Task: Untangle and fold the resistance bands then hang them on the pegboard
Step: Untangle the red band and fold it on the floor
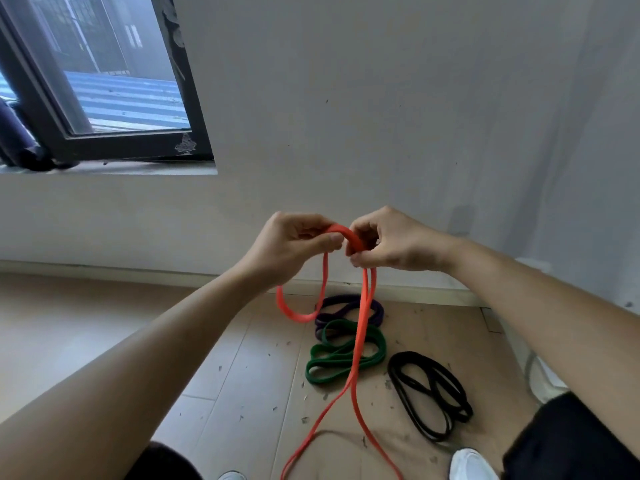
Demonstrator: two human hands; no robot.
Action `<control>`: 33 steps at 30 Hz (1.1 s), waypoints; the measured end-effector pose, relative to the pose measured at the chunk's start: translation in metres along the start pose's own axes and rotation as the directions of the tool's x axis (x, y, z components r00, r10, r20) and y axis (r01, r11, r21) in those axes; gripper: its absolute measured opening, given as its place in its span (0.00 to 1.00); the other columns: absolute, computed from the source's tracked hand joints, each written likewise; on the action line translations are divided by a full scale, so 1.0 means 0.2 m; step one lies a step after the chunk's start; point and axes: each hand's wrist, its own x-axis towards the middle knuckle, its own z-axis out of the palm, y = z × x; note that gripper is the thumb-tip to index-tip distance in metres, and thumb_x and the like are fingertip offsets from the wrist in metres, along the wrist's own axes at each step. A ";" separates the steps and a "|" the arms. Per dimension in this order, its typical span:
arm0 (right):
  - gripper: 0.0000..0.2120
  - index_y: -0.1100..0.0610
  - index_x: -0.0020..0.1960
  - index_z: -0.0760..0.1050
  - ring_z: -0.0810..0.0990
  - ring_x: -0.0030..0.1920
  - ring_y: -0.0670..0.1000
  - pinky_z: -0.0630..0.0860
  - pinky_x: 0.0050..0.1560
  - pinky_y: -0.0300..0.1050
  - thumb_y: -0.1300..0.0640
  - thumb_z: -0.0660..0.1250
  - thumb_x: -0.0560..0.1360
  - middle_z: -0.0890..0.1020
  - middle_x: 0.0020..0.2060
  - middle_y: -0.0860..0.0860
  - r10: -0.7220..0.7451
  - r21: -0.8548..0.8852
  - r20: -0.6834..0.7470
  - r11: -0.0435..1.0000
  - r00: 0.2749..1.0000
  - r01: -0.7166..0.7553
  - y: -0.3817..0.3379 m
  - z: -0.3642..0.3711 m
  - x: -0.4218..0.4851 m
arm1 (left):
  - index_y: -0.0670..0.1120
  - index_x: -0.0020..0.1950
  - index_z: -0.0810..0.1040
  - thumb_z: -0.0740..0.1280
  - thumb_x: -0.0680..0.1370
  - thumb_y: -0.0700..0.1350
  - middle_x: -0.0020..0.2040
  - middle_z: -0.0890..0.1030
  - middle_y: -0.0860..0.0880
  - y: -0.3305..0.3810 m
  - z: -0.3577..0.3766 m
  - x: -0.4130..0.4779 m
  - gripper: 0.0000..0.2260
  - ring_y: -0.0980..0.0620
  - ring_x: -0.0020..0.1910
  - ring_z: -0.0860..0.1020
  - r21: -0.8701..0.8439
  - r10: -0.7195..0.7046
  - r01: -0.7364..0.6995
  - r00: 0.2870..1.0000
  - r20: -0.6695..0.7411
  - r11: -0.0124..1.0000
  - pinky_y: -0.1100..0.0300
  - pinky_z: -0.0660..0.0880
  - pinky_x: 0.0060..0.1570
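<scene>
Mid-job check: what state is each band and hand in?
Orange band, held up by both hands, ends trailing to the floor.
Left hand, pinching the orange band's top bend.
Right hand, gripping the same bend.
Purple band, coiled on the floor.
Green band, coiled on the floor, overlapping the purple band.
Black band, looped on the floor, apart.

Soft window (104,81) daylight, wide-angle distortion

Black legwear (571,445), white shoes (471,465)
</scene>
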 end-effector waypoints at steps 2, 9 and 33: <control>0.03 0.58 0.47 0.83 0.85 0.44 0.51 0.82 0.49 0.45 0.64 0.75 0.74 0.85 0.42 0.53 0.051 0.007 0.051 0.999 0.997 -0.052 0.03 0.02 0.01 | 0.43 0.54 0.85 0.71 0.78 0.41 0.45 0.87 0.48 0.01 -0.01 0.01 0.06 0.51 0.47 0.85 -0.091 0.000 -0.005 0.998 -0.061 0.996 0.58 0.81 0.52; 0.03 0.58 0.47 0.82 0.80 0.39 0.44 0.74 0.40 0.40 0.62 0.74 0.74 0.84 0.38 0.49 0.129 0.146 0.093 0.979 0.987 -0.142 0.12 0.04 0.02 | 0.42 0.54 0.84 0.70 0.79 0.39 0.43 0.86 0.47 -0.01 -0.09 0.02 0.06 0.50 0.45 0.85 -0.316 -0.091 -0.008 0.950 -0.298 0.949 0.60 0.80 0.50; 0.04 0.62 0.51 0.82 0.82 0.39 0.46 0.74 0.30 0.40 0.62 0.72 0.77 0.84 0.38 0.53 0.033 0.388 0.061 0.920 0.998 -0.054 -0.01 -0.09 -0.06 | 0.39 0.56 0.80 0.71 0.71 0.41 0.46 0.84 0.47 -0.07 -0.11 -0.03 0.14 0.45 0.53 0.84 -0.217 -0.282 0.373 0.891 0.356 0.902 0.59 0.79 0.55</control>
